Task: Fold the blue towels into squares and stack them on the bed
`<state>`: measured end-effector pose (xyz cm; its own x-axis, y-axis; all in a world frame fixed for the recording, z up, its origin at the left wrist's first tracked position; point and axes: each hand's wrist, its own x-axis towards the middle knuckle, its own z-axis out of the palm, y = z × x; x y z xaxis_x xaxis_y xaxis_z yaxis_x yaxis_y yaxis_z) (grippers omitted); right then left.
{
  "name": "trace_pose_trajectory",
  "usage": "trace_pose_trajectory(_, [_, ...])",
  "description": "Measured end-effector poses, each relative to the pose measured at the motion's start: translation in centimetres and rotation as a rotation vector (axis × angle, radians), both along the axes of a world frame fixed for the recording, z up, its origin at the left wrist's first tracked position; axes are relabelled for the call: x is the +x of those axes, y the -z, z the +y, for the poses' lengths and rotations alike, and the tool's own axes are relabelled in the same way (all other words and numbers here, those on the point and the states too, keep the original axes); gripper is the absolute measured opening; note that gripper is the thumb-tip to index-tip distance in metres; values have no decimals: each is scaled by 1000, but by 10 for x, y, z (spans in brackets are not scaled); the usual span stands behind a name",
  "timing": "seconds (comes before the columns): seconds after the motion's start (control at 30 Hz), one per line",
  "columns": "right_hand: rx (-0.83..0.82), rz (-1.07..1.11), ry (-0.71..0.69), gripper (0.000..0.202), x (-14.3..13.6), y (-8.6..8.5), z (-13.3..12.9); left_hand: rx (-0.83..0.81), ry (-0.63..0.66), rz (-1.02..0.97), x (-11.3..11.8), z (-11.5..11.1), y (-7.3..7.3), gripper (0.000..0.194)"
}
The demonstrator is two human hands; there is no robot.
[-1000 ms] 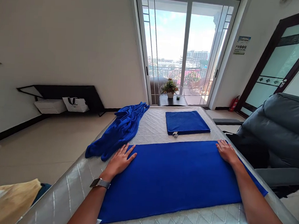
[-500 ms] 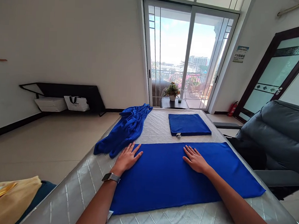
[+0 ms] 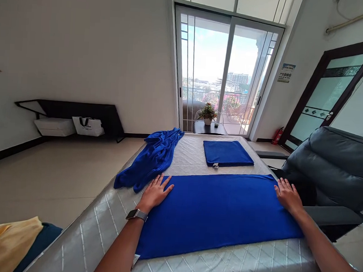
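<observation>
A blue towel (image 3: 213, 212) lies spread flat across the quilted silver mattress (image 3: 217, 261), a small white tag at its near left corner. My left hand (image 3: 156, 192) rests flat on its left edge, fingers spread, with a watch on the wrist. At the towel's right end lies my right hand (image 3: 288, 196), palm down and fingers stretched out. Beyond the spread towel sits a neatly folded blue towel (image 3: 228, 152) with a white tag. A crumpled blue towel (image 3: 152, 159) lies just past my left hand.
A dark leather chair (image 3: 336, 170) stands close by the mattress's right side. Yellow and teal fabric (image 3: 12, 240) is at the lower left. A potted plant (image 3: 208, 114) sits on a small table before the sliding glass door. A black rack (image 3: 81, 111) holds bags by the wall.
My right hand has slid rightward over the spread towel, from its middle to its right end. My left hand has stayed in place. The view has shifted slightly.
</observation>
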<state>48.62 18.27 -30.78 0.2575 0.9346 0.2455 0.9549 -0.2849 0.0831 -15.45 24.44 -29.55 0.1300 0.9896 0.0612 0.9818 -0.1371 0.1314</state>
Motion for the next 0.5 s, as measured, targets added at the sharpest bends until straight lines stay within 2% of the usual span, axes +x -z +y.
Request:
trace_pose_trajectory(0.07, [78, 27, -48, 70, -32, -7, -8, 5, 2, -8, 0, 0, 0, 72])
trace_pose_trajectory(0.13, [79, 97, -164, 71, -82, -14, -16, 15, 6, -16, 0, 0, 1, 71])
trace_pose_trajectory(0.27, [-55, 282, -510, 71, -197, -22, -35, 22, 10, -12, 1, -2, -2, 70])
trace_pose_trajectory(0.33, [-125, 325, -624, 72, -240, -21, -43, 17, 5, 1, 2, -3, -4, 70])
trace_pose_trajectory(0.4, [-190, 344, -665, 74, -265, -19, -48, 17, 0, 11, 3, -5, -6, 68])
trace_pose_trajectory(0.5, [-245, 352, -638, 77, -266, -13, -51, 12, -6, 6, 3, -5, -7, 68])
